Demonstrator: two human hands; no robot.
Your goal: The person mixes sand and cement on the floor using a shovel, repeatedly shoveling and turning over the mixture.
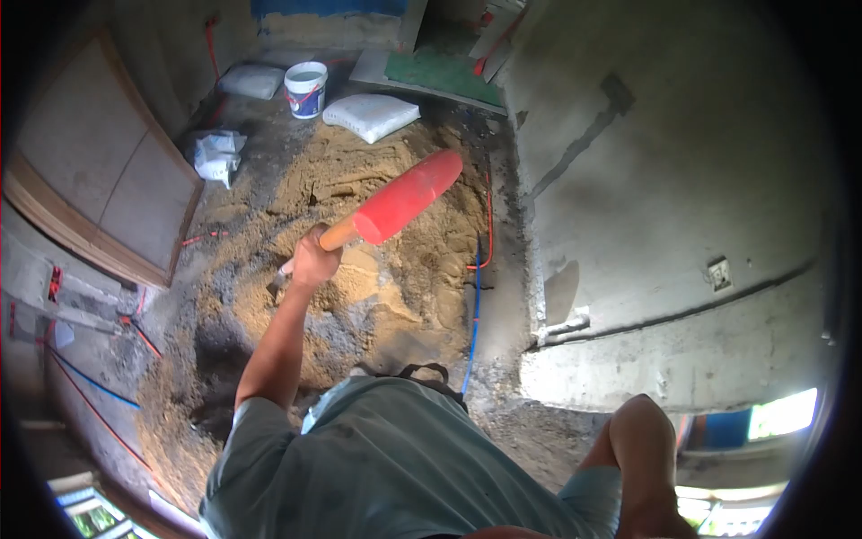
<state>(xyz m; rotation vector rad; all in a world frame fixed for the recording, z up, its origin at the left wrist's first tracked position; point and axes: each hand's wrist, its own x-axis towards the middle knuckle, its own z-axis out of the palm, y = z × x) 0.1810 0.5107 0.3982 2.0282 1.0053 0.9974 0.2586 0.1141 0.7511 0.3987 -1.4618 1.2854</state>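
My left hand [316, 257] is wrapped round the orange-brown wooden handle [339, 234] of a tool. A thick red part [409, 198] with a rounded far end extends from the handle up and to the right. The tool is held above uneven yellow-brown sand [337, 171] spread on the dark floor. A short piece of something pale shows just left of the hand, too small to make out. My right arm is bent at the lower right, and its hand is outside the view.
Beyond the sand are a white bucket [306, 90], a full white sack [371, 117], another sack [253, 81] and a crumpled bag [217, 157]. A blue pipe [474, 328] and a red pipe [490, 220] run along the right side. A wooden-framed panel [117, 162] stands left, a grey wall [682, 180] right.
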